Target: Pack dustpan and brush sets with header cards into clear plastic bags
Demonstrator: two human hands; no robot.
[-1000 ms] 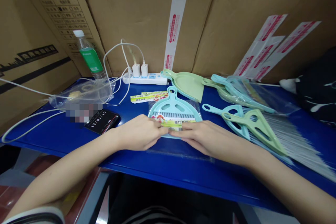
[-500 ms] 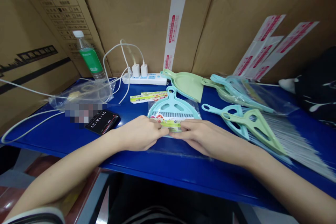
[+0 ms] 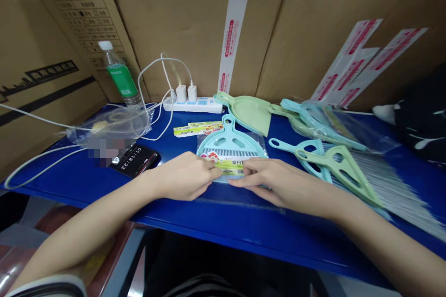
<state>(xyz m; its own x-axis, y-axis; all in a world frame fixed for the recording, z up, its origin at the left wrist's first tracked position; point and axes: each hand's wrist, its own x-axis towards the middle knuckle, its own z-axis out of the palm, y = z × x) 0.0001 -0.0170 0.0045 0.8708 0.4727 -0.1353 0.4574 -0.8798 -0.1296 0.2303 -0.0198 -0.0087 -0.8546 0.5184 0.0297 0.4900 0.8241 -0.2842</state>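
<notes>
From my end, the blue dustpan lies flat on the surface, handle pointing away, in what looks like a clear bag whose slack end spreads toward the near edge. A brush sits in the pan, with a printed label across its bristles.

My left hand is at the label's left end, fingers curled in tightly; my right hand covers its right end, fingers half bent, forefinger reaching to the pan's near rim. I cannot tell whether either set of fingers pinches the label and film or only presses on them; the undersides are hidden.

My main worry is the label: uneven pressure from the two sides could skew or crease it. The film is thin and looks slippery, so a sideways push could bunch it or carry the pan along with it. Pulling the slack too hard might tear it.

To the right, the green brush lies over another blue one, close to my right forearm; an outward sweep could knock them. My left wrist is just beside the phone, which a careless elbow could nudge.
</notes>
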